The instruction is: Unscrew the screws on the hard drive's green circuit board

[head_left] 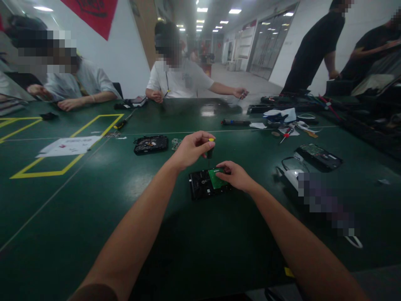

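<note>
Near the middle of the table, a black hard drive [200, 184] lies flat with a green circuit board [216, 179] on its right half. My left hand [194, 148] is closed around an upright screwdriver [210, 149] with a yellow cap, its thin shaft pointing down at the drive's far edge. Whether the tip sits in a screw is too small to tell. My right hand [233, 173] grips the drive's right side, fingers bent at the board's far edge and thumb over the board.
Another black drive [151, 144] lies to the left, beside small metal pieces [176, 144]. One more drive [319, 156] is at right, near a white-ended, blurred device [293, 177]. Further screwdrivers [286, 134] and paper [69, 146] lie around. Co-workers sit across the table.
</note>
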`<state>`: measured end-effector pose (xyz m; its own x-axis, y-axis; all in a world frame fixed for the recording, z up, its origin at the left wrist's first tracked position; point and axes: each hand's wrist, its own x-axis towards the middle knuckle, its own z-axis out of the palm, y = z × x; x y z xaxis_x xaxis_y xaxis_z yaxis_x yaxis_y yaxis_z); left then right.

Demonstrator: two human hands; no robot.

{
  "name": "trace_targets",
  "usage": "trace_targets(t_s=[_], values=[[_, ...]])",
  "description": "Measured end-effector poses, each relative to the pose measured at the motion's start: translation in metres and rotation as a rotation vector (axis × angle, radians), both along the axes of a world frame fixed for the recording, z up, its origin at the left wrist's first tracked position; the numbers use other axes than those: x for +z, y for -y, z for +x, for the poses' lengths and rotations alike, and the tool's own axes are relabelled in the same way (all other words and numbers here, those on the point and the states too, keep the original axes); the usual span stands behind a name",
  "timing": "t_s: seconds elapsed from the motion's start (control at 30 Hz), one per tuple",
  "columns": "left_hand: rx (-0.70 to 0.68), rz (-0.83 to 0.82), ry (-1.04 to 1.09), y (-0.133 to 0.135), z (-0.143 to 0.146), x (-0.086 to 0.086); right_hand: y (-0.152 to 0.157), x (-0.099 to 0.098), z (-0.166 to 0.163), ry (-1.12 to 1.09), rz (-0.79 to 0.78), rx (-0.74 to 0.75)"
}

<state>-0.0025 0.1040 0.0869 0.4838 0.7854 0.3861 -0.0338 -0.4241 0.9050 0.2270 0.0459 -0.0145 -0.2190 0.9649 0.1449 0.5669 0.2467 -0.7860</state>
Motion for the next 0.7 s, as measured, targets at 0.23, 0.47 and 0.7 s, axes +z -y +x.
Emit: trace_targets(t_s=[0.23,0.47,0.7], values=[[-0.022,0.021,-0.031,-0.0003,-0.0006,0.0010,0.0003,0.0014,0.0000,0.006,-0.019,-0.025],[-0.023,0.015,-0.021,-0.0004,-0.0006,0.0003,-0.0013,-0.0021,0.0009,-0.031,-0.060,-0.017],[-0.044,-0.038,0.046,0.0028,0.0023,0.0008,-0.0008,-0.0019,0.0011,-0.006,-0.030,-0.016]])
